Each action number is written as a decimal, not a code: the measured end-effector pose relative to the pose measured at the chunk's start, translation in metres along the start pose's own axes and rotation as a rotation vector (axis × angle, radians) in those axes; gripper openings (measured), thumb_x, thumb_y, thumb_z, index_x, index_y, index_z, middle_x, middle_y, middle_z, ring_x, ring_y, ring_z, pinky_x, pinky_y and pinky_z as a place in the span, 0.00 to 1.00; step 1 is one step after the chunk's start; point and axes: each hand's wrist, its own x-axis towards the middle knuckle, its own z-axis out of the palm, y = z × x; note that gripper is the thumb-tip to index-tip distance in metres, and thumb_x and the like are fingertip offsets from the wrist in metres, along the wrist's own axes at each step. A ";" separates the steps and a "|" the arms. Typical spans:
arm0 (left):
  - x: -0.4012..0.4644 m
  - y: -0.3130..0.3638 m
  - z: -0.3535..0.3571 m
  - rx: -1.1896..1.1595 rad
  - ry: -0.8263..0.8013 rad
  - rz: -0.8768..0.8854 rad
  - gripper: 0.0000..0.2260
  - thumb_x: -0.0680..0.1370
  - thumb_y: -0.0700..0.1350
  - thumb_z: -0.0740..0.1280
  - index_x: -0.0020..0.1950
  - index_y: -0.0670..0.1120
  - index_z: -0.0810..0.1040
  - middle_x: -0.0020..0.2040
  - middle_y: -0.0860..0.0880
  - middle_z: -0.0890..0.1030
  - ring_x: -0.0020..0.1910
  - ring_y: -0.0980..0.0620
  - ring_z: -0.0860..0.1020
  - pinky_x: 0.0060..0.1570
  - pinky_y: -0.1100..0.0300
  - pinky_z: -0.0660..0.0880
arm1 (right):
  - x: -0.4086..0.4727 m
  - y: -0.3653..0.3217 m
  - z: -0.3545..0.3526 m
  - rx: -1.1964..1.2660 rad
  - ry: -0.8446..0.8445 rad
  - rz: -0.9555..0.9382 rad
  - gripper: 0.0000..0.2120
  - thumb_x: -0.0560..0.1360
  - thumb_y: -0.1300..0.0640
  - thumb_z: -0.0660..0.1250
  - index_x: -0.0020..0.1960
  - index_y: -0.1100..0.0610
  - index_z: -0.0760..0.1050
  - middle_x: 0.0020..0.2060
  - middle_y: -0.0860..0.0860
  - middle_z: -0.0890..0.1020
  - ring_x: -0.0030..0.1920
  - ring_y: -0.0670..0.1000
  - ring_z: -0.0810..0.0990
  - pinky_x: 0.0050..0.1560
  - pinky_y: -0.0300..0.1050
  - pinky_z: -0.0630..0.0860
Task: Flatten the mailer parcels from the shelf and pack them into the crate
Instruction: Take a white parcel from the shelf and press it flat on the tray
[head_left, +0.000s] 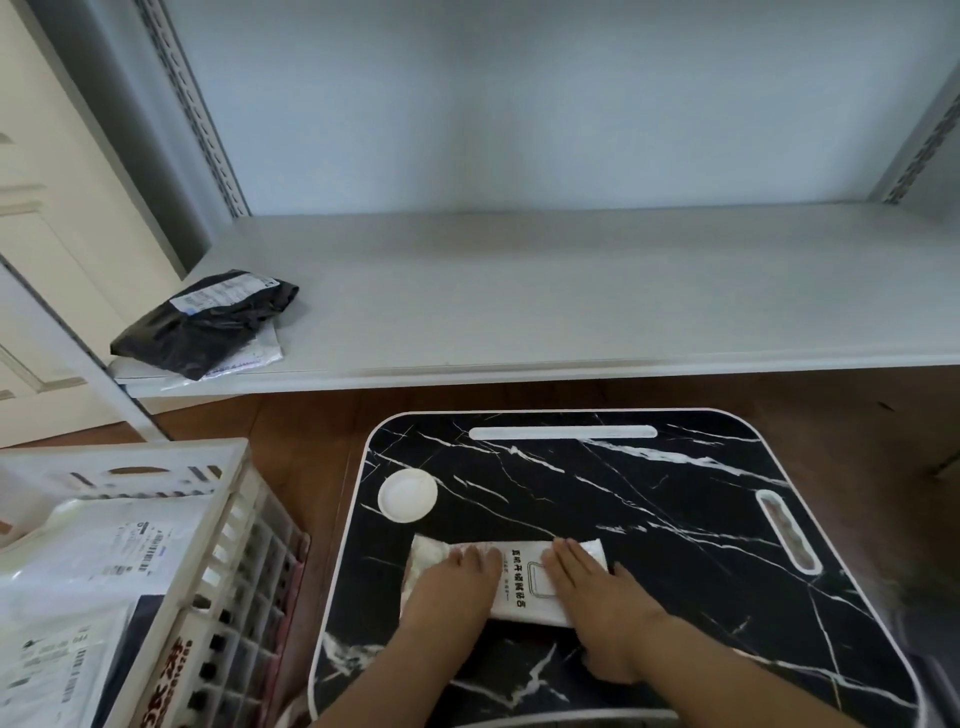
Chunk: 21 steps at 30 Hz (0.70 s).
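Observation:
A white mailer parcel (519, 577) with black printed characters lies on the black marble-patterned lap table (649, 509). My left hand (452, 587) presses flat on its left part and my right hand (597, 592) presses flat on its right part, fingers straight. On the white shelf (571, 291) at the left lies a black mailer parcel (208, 322) with a label, on top of a white mailer (254, 356). The white slatted crate (208, 561) at the lower left holds white mailers (104, 561) with labels.
The lap table has a round white recess (408, 493) at its left, a long slot (563, 432) at the back and a handle slot (787, 530) at the right. Wooden floor (301, 441) lies between shelf, crate and table. A cream door stands at far left.

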 end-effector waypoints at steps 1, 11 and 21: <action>-0.002 -0.005 -0.005 -0.056 0.048 -0.005 0.23 0.81 0.40 0.58 0.76 0.45 0.58 0.70 0.40 0.69 0.68 0.42 0.70 0.64 0.49 0.70 | -0.001 0.002 0.001 0.124 0.050 0.023 0.38 0.76 0.57 0.63 0.79 0.58 0.46 0.78 0.55 0.48 0.78 0.53 0.48 0.75 0.54 0.57; -0.009 -0.033 -0.023 -1.397 0.096 -0.314 0.12 0.77 0.48 0.68 0.57 0.44 0.75 0.52 0.50 0.83 0.49 0.51 0.82 0.48 0.56 0.79 | 0.010 0.010 -0.071 0.668 0.671 0.275 0.36 0.76 0.44 0.66 0.78 0.51 0.54 0.77 0.49 0.57 0.76 0.50 0.57 0.73 0.50 0.61; 0.018 -0.027 0.017 -0.307 0.291 -0.199 0.25 0.83 0.52 0.48 0.79 0.51 0.45 0.79 0.49 0.46 0.78 0.49 0.46 0.76 0.53 0.49 | 0.052 -0.025 -0.014 0.377 0.290 0.169 0.26 0.84 0.49 0.44 0.79 0.54 0.43 0.78 0.48 0.40 0.77 0.48 0.37 0.76 0.52 0.44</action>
